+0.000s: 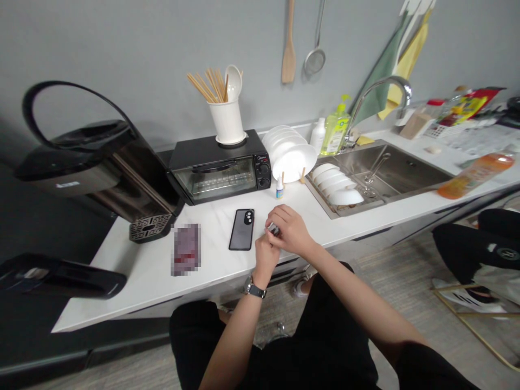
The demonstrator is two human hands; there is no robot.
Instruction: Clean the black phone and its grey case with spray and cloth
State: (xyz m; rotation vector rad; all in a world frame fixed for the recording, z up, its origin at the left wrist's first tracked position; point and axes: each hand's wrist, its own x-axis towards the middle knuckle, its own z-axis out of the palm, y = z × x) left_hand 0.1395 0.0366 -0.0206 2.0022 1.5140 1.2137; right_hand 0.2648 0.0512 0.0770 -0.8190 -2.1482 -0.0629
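Note:
My left hand (265, 254), with a wristwatch (254, 288) on its wrist, and my right hand (289, 230) meet over the front of the white counter (154, 271). Both are closed around a small silvery object (273, 229) that I cannot make out. A black phone (242, 229) lies face down just left of my hands. A small white dropper bottle (280, 187) with a blue band stands behind them.
A blurred dark card (187, 249) lies left of the phone. Behind are a black toaster oven (217, 168) with a chopstick holder (226, 119), a water dispenser (97, 162), stacked plates (290, 154), and a sink (382, 170) holding bowls. An orange bottle (475, 173) lies right. Another person's legs (475, 249) are at right.

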